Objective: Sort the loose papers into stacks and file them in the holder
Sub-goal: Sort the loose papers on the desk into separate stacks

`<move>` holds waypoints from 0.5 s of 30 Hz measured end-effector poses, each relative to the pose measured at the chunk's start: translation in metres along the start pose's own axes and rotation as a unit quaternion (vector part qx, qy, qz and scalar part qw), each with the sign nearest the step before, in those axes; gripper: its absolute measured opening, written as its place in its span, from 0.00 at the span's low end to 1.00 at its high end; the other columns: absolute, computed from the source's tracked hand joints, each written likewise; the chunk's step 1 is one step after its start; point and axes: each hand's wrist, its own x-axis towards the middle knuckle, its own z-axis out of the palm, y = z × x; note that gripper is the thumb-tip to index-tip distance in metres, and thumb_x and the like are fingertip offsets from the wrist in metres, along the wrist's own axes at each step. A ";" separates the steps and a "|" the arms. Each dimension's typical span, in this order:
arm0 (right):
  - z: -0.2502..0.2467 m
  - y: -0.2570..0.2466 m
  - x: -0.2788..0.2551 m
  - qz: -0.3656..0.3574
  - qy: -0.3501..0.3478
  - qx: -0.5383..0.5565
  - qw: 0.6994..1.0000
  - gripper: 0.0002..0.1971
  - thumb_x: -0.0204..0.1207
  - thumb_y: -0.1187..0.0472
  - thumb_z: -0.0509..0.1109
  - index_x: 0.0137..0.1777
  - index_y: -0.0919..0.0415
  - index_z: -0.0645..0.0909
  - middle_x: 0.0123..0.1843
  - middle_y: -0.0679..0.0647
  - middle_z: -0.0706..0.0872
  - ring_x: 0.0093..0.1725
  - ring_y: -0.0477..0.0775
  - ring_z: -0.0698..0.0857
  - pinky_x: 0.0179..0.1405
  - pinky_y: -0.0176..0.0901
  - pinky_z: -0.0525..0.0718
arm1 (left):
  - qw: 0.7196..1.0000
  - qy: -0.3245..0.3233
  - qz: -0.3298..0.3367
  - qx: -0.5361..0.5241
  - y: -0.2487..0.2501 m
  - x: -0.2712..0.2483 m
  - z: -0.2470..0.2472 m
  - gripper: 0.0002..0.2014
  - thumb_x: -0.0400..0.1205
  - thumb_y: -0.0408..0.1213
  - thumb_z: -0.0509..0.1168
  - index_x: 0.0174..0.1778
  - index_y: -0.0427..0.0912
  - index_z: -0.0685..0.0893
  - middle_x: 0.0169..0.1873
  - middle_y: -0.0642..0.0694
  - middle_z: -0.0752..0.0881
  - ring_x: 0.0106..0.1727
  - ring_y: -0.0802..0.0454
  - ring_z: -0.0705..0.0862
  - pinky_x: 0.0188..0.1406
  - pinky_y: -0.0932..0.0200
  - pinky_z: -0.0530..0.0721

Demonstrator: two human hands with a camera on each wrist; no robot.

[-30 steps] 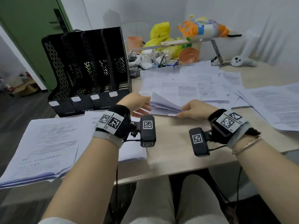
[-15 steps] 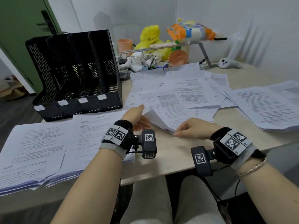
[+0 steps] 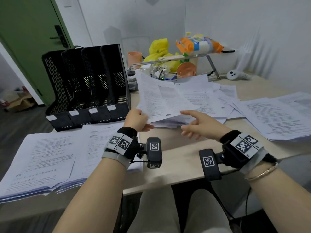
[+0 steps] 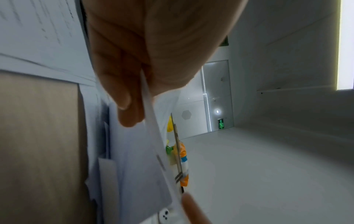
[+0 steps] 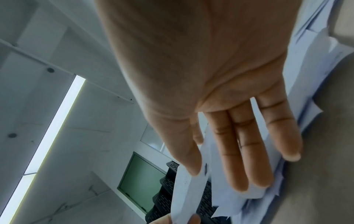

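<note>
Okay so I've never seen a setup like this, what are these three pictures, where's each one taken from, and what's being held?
No machine here: a person wears three cameras. The wide picture comes from the head, looking down at both hands. The other two come from black cameras strapped to the wrists, looking along each palm, so they appear tilted. On the desk lie stacks of papers, a loose pile and a black, seemingly empty file holder; clutter sits behind. The left hand pinches a sheet, lifted off the pile; its wrist view shows the fingers gripping the edge. The right hand is open, fingers straight, holding nothing.
</note>
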 end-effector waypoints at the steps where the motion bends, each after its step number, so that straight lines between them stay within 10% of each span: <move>1: -0.003 -0.004 0.000 -0.011 0.004 0.005 1.000 0.30 0.78 0.58 0.70 0.77 0.46 0.63 0.45 0.53 0.91 0.41 0.51 0.89 0.39 0.41 0.86 | 1.000 0.004 0.015 -0.025 0.004 0.000 0.004 0.12 0.84 0.26 0.54 0.59 0.29 0.79 0.53 0.35 0.86 0.27 0.51 0.89 0.23 0.64 0.85; 15: -0.090 0.009 -0.028 0.011 0.165 -0.028 0.986 0.26 0.76 0.55 0.71 0.74 0.59 0.73 0.73 0.51 0.76 0.64 0.50 0.81 0.60 0.40 0.80 | 0.983 -0.085 0.114 -0.115 0.080 0.007 0.121 0.11 0.81 0.23 0.61 0.58 0.34 0.81 0.48 0.41 0.86 0.39 0.51 0.87 0.34 0.60 0.90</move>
